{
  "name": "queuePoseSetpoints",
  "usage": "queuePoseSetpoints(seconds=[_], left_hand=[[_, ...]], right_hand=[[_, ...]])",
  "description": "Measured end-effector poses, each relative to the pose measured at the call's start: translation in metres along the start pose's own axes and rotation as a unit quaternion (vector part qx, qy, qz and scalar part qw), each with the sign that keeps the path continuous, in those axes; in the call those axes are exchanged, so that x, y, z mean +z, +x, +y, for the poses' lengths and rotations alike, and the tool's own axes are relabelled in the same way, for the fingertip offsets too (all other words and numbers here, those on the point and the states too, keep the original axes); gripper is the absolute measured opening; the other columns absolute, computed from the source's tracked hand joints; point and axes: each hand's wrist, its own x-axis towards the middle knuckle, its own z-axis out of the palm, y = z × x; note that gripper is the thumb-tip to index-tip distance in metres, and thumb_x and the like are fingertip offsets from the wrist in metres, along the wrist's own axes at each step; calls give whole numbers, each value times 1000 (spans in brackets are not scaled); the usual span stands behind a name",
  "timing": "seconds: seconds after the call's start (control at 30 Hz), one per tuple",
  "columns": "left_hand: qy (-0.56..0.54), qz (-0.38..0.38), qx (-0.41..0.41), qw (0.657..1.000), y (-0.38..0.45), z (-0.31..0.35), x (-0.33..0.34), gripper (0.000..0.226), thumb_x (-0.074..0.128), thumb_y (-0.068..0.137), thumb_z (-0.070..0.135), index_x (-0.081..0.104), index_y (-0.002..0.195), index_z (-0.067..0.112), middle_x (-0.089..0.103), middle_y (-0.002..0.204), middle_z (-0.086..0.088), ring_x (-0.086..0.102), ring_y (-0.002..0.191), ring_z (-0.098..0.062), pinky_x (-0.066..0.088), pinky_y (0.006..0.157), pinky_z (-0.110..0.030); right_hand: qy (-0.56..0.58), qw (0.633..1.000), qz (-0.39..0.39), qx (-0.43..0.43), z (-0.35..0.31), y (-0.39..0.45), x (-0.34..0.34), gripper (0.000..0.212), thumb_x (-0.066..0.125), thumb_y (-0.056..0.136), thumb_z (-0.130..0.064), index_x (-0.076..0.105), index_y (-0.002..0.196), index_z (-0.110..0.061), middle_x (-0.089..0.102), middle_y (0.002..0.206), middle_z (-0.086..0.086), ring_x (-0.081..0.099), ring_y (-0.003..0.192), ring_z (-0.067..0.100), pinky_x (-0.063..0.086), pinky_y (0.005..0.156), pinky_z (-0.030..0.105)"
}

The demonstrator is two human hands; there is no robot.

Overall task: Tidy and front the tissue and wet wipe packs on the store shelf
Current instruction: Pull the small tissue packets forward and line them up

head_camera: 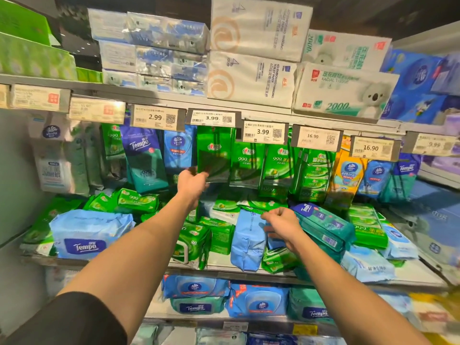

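My left hand (pixel 193 181) reaches up to a hanging green wet wipe pack (pixel 215 155) and grips its lower left edge. Beside it hang more green packs (pixel 246 163), a blue and teal Tempo pack (pixel 145 158) and a blue Vinda pack (pixel 177 150). My right hand (pixel 282 224) is lower, fingers curled, pinching the top of a light blue wipe pack (pixel 246 240) that stands on the shelf (pixel 249 268). A teal Tempo pack (pixel 323 225) lies tilted just right of that hand. Loose green packs (pixel 138 199) lie jumbled across the shelf.
Price tags (pixel 155 118) run along the upper shelf edge above the hanging packs. Large tissue bundles (pixel 256 78) fill the top shelf. A big light blue Tempo pack (pixel 87 232) lies at the shelf's left. More blue and teal packs (pixel 196 288) sit on the shelf below.
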Motion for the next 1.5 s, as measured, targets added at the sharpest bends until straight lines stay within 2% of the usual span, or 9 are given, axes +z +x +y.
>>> queuePoseSetpoints(seconds=[0.1,0.23,0.43,0.63,0.8,0.93,1.17,1.37,1.5], left_hand=[[6,33,6,999,8,-9,8,30,54,88,-2,58,118,1,65,112,-15,61,85,-26,55,63,-29],[71,48,-4,996,14,-23,11,20,63,73,25,64,90,15,73,89,-9,70,81,-27,58,83,-44],[156,20,-57,986,2,-59,7,69,73,49,76,56,77,15,71,86,-10,63,77,-24,55,79,-41],[216,-36,-69,973,-9,-65,13,68,80,64,62,58,103,11,66,102,-10,58,90,-21,47,83,-35],[338,-46,-51,939,-6,-73,20,69,77,74,54,60,113,0,65,113,-17,61,104,-31,47,80,-34],[438,-68,-13,896,-7,-79,27,65,75,78,52,58,117,2,64,119,-13,61,107,-31,52,90,-39],[532,-31,16,846,-7,-86,32,40,71,83,34,59,111,8,64,121,-14,60,111,-33,50,90,-37],[468,-3,18,883,-14,-76,31,31,75,77,18,62,98,0,68,106,-16,65,98,-32,49,71,-34],[372,16,29,928,-19,-65,34,21,73,73,4,67,93,3,69,101,-14,64,95,-29,52,74,-32]], right_hand=[[5,1000,14,9,8,7,-11,24,69,86,-8,46,85,-15,49,74,12,55,52,17,41,54,32],[19,999,27,21,14,16,-22,30,67,87,-2,41,81,-16,53,75,15,54,51,21,43,50,30],[-45,996,74,5,15,41,-22,31,75,64,-17,46,75,-16,58,55,8,68,61,35,47,57,41],[-201,973,97,-63,5,49,-11,42,76,73,-21,61,111,-10,69,104,19,67,99,36,56,84,45],[-522,828,73,-194,7,45,-7,43,54,87,-1,54,130,-9,53,122,14,51,116,36,48,87,44],[-609,760,100,-202,17,57,-4,42,52,92,-10,54,133,-16,62,123,9,46,121,32,44,92,41],[-568,791,149,-173,33,62,17,38,54,93,-19,52,131,-16,59,128,7,46,125,28,36,100,43],[-601,755,164,-202,37,55,21,30,47,94,-9,62,120,-16,57,126,5,42,124,28,34,98,43],[-549,785,189,-216,38,47,12,35,51,92,-13,63,123,-23,56,127,1,40,119,31,38,93,40]])
